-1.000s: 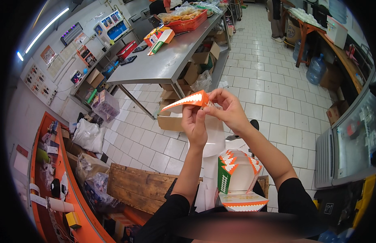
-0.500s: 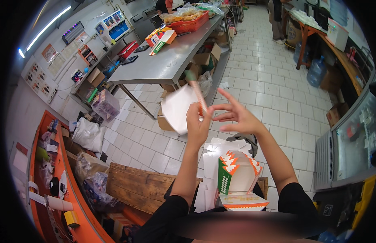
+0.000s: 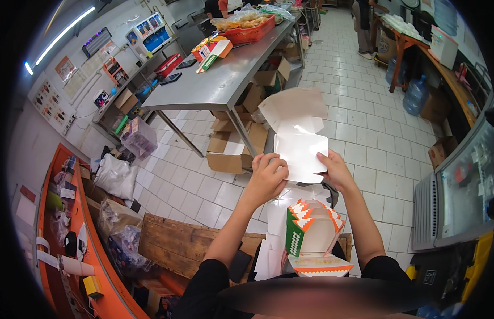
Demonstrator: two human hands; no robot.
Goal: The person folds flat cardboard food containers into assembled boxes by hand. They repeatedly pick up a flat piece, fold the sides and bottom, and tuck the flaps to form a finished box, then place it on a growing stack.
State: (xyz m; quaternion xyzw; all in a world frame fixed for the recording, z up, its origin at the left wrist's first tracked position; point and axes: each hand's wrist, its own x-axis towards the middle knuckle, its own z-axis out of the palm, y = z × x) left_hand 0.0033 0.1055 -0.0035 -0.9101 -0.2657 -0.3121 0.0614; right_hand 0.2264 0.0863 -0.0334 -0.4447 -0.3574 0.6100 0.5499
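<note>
White, smooth cardboard box blank, half unfolded, is pinched by your left hand and right hand at its lower edges.

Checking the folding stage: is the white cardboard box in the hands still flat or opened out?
Opened out. The box blank shows its white inside with flaps spread, left hand and right hand gripping its lower edges.

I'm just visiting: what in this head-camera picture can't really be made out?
- The printed outer side of the white carton blank: it faces away from the camera.
- Fingertips of the left hand and right hand: tucked behind the blank.
- The base of the folded boxes: covered by a blurred dark band along the lower edge.
- Food in the red tray on the steel table: too small and far.
</note>
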